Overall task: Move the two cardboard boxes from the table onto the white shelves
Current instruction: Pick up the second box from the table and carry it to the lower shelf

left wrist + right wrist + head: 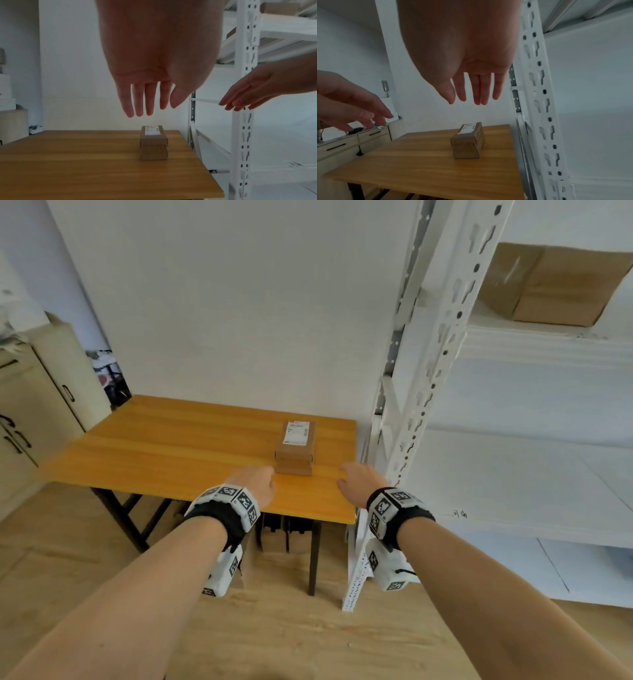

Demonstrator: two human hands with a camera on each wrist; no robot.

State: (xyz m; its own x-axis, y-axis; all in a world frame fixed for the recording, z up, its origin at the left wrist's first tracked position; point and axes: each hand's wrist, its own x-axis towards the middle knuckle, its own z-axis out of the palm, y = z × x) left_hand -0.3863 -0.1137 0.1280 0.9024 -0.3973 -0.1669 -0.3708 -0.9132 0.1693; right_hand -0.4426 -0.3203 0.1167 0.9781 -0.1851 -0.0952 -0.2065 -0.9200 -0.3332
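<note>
A small cardboard box [295, 447] with a white label on top sits near the right end of the wooden table [164, 453]; the wrist views show the box [153, 143] [467, 140] too. A larger cardboard box [551, 284] rests on an upper level of the white shelves [534, 344]. My left hand [258, 482] hovers open just short of the small box on its left, fingers straight [145, 102]. My right hand [359, 479] hovers open on its right, fingers straight [476, 92]. Neither hand touches the box.
The perforated white upright [431, 378] of the shelves stands right beside the table's right edge and my right hand. A cream cabinet [37, 402] with black handles stands to the left. Dark items [284, 530] sit under the table on the wooden floor.
</note>
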